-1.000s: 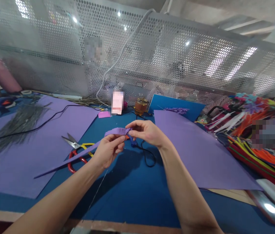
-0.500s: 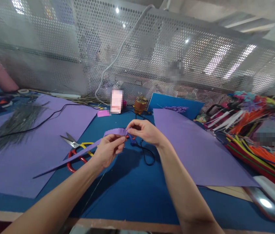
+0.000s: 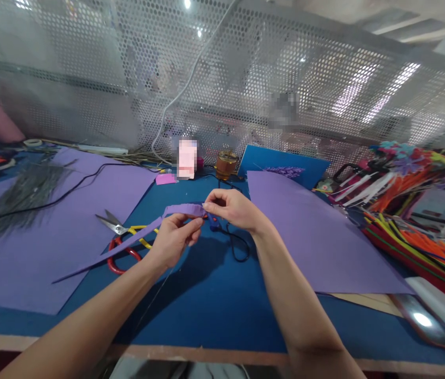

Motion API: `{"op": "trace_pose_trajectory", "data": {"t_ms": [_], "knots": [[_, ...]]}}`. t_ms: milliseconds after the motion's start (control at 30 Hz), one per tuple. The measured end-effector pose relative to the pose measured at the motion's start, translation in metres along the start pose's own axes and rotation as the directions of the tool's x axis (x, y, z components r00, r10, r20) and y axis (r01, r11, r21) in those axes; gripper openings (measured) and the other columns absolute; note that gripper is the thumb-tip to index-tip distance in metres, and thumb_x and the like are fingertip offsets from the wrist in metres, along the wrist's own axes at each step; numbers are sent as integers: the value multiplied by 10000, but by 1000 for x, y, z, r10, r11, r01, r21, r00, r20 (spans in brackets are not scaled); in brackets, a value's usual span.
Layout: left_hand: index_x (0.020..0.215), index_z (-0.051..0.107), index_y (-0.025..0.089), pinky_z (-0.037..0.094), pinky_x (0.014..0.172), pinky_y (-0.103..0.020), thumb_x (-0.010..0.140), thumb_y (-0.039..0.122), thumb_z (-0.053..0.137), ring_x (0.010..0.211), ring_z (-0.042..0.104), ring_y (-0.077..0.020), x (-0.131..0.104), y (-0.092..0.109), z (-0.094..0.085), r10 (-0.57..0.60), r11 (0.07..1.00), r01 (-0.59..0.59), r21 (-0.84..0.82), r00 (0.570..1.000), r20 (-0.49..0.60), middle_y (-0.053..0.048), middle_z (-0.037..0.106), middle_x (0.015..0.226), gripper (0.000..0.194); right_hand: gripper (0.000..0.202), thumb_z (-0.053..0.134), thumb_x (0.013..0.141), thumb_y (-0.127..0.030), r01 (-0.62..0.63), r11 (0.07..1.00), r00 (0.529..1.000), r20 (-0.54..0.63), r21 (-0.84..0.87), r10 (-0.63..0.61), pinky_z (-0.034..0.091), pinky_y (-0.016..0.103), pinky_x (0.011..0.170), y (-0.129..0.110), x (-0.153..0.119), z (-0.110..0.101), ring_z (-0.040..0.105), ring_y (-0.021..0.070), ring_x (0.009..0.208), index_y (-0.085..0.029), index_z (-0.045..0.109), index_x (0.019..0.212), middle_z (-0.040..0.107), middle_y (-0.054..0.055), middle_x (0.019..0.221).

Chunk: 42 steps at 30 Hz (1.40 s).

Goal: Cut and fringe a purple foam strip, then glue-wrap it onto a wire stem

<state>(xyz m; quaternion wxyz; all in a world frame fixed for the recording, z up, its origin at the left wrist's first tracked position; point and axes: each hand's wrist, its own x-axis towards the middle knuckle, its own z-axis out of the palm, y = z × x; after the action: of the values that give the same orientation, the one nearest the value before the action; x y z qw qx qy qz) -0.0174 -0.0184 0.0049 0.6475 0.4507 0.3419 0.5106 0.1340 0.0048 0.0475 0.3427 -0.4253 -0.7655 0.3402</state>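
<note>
A long purple strip (image 3: 183, 210), paper or foam sheet by its look, runs between both hands above the blue table. My left hand (image 3: 175, 239) is closed on it, thumb against fingers. At the strip's right end, my right hand (image 3: 231, 209) pinches it between thumb and fingertips. The strip's tapered tail slants down to the left, over scissors (image 3: 118, 228) with one red and one yellow handle. Below my left hand a thin pale thread or wire (image 3: 155, 297) trails down. Close behind my fingers is a dark blue and orange tool (image 3: 214, 223), partly hidden, with a black cord.
Purple sheets (image 3: 88, 210) lie at left, under dark thin stems (image 3: 25, 200) and a black cord. Another purple sheet (image 3: 305, 237) lies at right, near a phone (image 3: 423, 320) and colourful pipe cleaners (image 3: 435, 252). An amber jar (image 3: 226, 165) stands before the perforated metal panel (image 3: 246, 73).
The strip's upper part between my hands looks flatter and longer, and my left hand sits slightly further left. Both hands keep their hold. The view has tilted slightly.
</note>
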Motion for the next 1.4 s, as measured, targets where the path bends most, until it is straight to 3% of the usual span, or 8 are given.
{"op": "trace_pose_trajectory", "data": {"t_ms": [233,367,567,700,900,1200,1400], "knots": [[599,577,101,235,330,-134,576,129,683,366,367,-18,1,3,0,-112,982,111,-155,994,5,30,482,449,113,94,545,726,-245,40,988,998,-48,150,-33,390,212,490,1,4,10,463,79,528,-157,525,699,512,-26,628],[595,580,77,216,309,-96,609,31,620,363,343,10,3,6,-1,-201,943,196,-270,980,11,-12,539,533,63,73,543,736,-228,74,976,997,18,205,-79,420,219,521,3,4,5,488,85,571,-159,549,759,537,-9,695],[578,574,62,191,297,-77,653,-10,549,352,311,24,2,11,0,-293,896,296,-330,954,60,-19,529,527,107,111,579,717,-215,50,988,993,99,149,-65,432,238,587,4,0,-6,530,98,625,-154,603,807,586,8,737],[597,581,77,203,304,-97,602,42,637,356,330,15,1,9,-1,-200,938,204,-281,979,46,-18,548,541,66,109,568,725,-237,3,986,995,94,169,-19,410,229,538,5,0,-3,525,95,578,-149,599,782,576,-5,674],[634,587,107,253,348,-149,550,196,727,369,375,-27,1,2,-5,-68,988,73,-139,997,40,41,466,428,186,129,568,722,-263,-2,995,997,73,99,-6,389,231,538,4,0,-1,497,93,561,-144,596,762,564,-8,635],[660,581,120,259,372,-185,560,329,726,370,380,-46,-1,2,-6,-21,1000,22,-13,999,46,44,468,407,273,128,571,723,-271,7,999,998,61,38,-9,384,233,548,2,-2,-3,489,95,567,-149,607,745,570,-7,633],[625,559,128,213,348,-175,588,437,686,350,332,-27,-2,1,-4,-6,1000,6,4,1000,-4,46,459,433,336,120,567,723,-256,-3,999,998,58,48,0,386,224,542,1,-1,-1,505,93,563,-142,601,741,575,-8,624]]}}
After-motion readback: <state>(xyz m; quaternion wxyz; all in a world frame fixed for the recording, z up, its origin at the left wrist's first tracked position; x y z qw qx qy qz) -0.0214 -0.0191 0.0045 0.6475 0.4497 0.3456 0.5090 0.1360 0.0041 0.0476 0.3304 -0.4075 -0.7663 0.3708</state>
